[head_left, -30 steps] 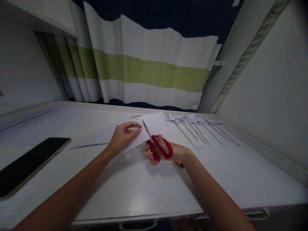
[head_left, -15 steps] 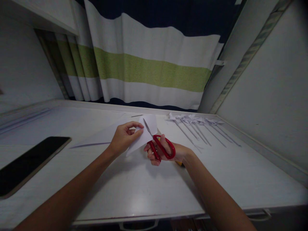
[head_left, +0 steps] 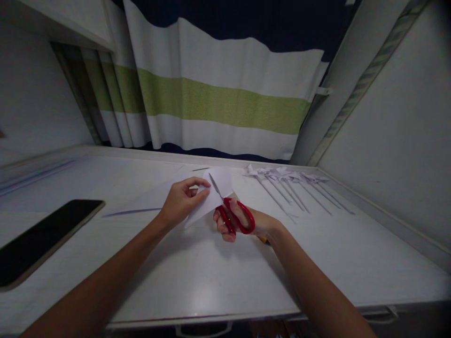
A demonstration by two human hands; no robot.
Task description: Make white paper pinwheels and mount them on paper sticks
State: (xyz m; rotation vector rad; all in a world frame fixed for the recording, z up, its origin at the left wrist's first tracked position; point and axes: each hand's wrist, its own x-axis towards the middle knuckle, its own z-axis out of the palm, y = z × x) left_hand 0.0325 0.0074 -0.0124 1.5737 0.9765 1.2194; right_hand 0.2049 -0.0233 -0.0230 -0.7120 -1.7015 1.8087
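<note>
My left hand pinches a sheet of white paper between thumb and fingers, holding it above the desk. Red-handled scissors are in my right hand, with thumb and fingers through the loops. Their blades point up and away across the paper, close to my left fingertips, and part of the sheet lies to the right of them. How far the cut runs under the blades is hard to make out. Behind my left hand lies a larger folded white sheet.
Several paper flowers on thin stems lie at the back right of the white desk. A black phone rests at the left. Something yellow and black sits partly hidden under my right wrist. A striped curtain hangs behind.
The scissor handles have drawn slightly closer together in my right hand. The paper right of the blades has shifted a little to the right. My left hand stays in place.
</note>
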